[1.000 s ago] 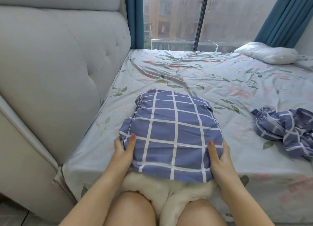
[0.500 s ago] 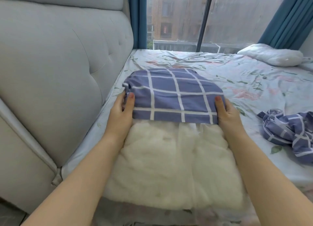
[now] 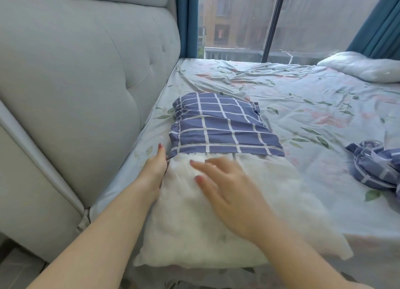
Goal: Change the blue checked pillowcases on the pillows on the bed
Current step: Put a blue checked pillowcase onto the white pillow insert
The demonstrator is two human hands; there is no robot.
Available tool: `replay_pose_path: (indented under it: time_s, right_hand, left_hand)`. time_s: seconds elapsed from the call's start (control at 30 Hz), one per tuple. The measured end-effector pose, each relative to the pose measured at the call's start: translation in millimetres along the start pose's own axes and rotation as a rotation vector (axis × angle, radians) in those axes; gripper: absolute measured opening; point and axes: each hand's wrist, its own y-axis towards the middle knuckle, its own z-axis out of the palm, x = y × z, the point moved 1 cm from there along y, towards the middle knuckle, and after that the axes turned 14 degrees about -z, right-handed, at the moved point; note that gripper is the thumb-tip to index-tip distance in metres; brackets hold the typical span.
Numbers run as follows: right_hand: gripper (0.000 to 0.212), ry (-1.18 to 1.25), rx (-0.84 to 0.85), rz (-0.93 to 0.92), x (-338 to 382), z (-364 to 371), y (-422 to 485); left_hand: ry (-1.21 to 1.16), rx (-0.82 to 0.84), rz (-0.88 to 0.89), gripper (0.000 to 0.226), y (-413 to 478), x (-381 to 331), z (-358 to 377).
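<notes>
Near left, my left hand (image 3: 155, 167): at case (image 3: 220, 126) hem, perhaps pinching; grip unclear.
My right hand (image 3: 229, 189): fingers spread over pillow (image 3: 190, 234).

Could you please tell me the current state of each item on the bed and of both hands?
Near pillow: lying flat, near part bare.
Checked pillowcase: bunched over that pillow's far end.
Second pillowcase: off, crumpled on the sheet.
Far pillow: bare.
Left hand: at the checked pillowcase's hem corner, grip hidden.
Right hand: blurred, fingers straight, over the bare pillow.
Curtains: drawn aside.
</notes>
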Motion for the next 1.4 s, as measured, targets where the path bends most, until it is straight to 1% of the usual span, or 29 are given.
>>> replay_pose_path:
  time_s: [0.03, 0.1, 0.13, 0.2, 0.3, 0.37, 0.43, 0.53, 0.67, 0.77, 0.83, 0.87, 0.93, 0.97, 1.0, 1.07, 1.1, 1.13, 1.17, 1.2, 1.23, 1.27, 1.3, 1.33, 1.37, 1.4]
  right_hand:
    - [0.062, -0.066, 0.090, 0.013, 5, 9, 1]
    - [0.070, -0.116, 0.216, 0.100, 8, 21, 4]
    - [0.074, -0.113, 0.256, 0.154, 6, 25, 7]
    - [0.076, -0.085, 0.307, 0.242, -2, 32, 14]
    - [0.060, -0.029, 0.343, 0.293, -11, 38, 23]
    - [0.059, 0.016, 0.330, 0.269, -13, 42, 24]
    - [0.069, 0.020, 0.308, 0.235, -14, 44, 23]
    - [0.082, -0.037, 0.299, 0.249, -20, 45, 23]
    - [0.096, -0.155, 0.243, 0.266, -30, 43, 26]
    - [0.100, -0.204, 0.181, 0.304, -40, 41, 29]
    - [0.102, -0.216, 0.156, 0.329, -46, 39, 32]
    - [0.104, -0.215, 0.154, 0.339, -49, 37, 34]
    - [0.111, -0.197, 0.146, 0.364, -55, 32, 37]
    - [0.112, -0.177, 0.143, 0.387, -57, 28, 38]
    - [0.110, -0.152, 0.140, 0.417, -60, 24, 39]
    - [0.102, -0.094, 0.105, 0.486, -67, 16, 42]
    - [0.100, -0.064, 0.068, 0.525, -71, 12, 43]
    - [0.102, -0.030, 0.029, 0.566, -77, 10, 44]
    - [0.102, 0.005, 0.003, 0.598, -83, 7, 46]
    - [0.099, 0.038, -0.006, 0.621, -88, 6, 48]
    - [0.093, 0.062, -0.009, 0.629, -92, 5, 49]
    - [0.089, 0.083, -0.018, 0.617, -91, 5, 50]
    - [0.090, 0.103, -0.034, 0.582, -89, 6, 50]
    - [0.094, 0.119, -0.050, 0.529, -84, 8, 49]
    - [0.098, 0.135, -0.057, 0.467, -77, 10, 46]
    - [0.099, 0.151, -0.052, 0.410, -70, 12, 43]
  left_hand:
    - [-0.018, 0.003, 0.004, 0.074, 6, 2, 2]
    - [-0.057, 0.010, 0.043, 0.088, 23, 7, 8]
    - [-0.076, 0.025, 0.056, 0.089, 22, 7, 13]
    - [-0.111, 0.061, 0.134, 0.078, 1, -1, 27]
    - [-0.104, 0.121, 0.194, 0.070, -3, -5, 38]
    - [-0.105, 0.154, 0.206, 0.067, 2, -6, 38]
    - [-0.082, 0.183, 0.193, 0.070, 6, -8, 34]
    - [0.017, 0.216, 0.201, 0.073, 6, -9, 28]
    - [0.177, 0.115, 0.247, 0.063, -5, -10, 24]
    - [0.253, 0.023, 0.290, 0.064, -16, -10, 26]
    - [0.266, 0.033, 0.269, 0.070, -25, -8, 24]
    - [0.261, 0.059, 0.250, 0.075, -27, -5, 22]
    - [0.269, 0.096, 0.209, 0.077, -31, -1, 18]
    - [0.276, 0.101, 0.184, 0.076, -32, -1, 19]
    - [0.233, 0.092, 0.140, 0.072, -30, -2, 22]
    - [0.103, -0.006, 0.047, 0.068, -27, -5, 33]
    - [0.061, -0.024, 0.044, 0.057, -27, -8, 37]
    - [0.054, 0.024, 0.083, 0.041, -31, -5, 36]
    - [0.028, 0.096, 0.104, 0.041, -36, -1, 38]
    - [-0.008, 0.162, 0.089, 0.043, -42, 3, 37]
    - [-0.067, 0.186, 0.047, 0.048, -46, 1, 39]
    - [-0.062, 0.177, 0.018, 0.053, -44, 3, 41]
    - [-0.104, 0.132, -0.014, 0.058, -38, 4, 38]
    - [-0.108, 0.058, -0.052, 0.067, -36, 3, 36]
    - [-0.076, 0.044, -0.080, 0.082, -38, 2, 29]
    - [-0.002, 0.090, -0.104, 0.093, -35, 3, 23]
